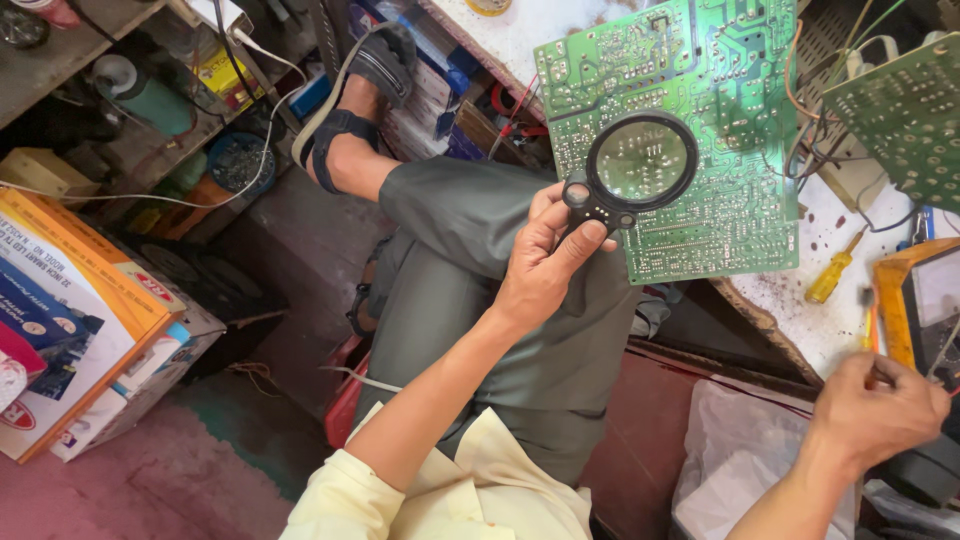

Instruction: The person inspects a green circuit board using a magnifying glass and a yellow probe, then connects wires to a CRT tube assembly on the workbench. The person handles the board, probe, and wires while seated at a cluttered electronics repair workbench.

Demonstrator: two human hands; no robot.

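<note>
Soft, even daylight fills the frame, brightest on the white speckled worktop [835, 310] at right and glinting off the round black-rimmed magnifying lens [641, 161], while the cluttered shelves [150, 120] at upper left sit dim, with slight wide-angle bending at the edges.

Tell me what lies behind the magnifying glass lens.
Behind the magnifying glass in the left hand is the green circuit board, its solder points showing through. The lens frame and handle cover parts of it.

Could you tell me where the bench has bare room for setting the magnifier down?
One bare white patch of bench lies below the green circuit board, left of the yellow screwdriver. Toward the wires and the orange meter it is crowded.
</note>
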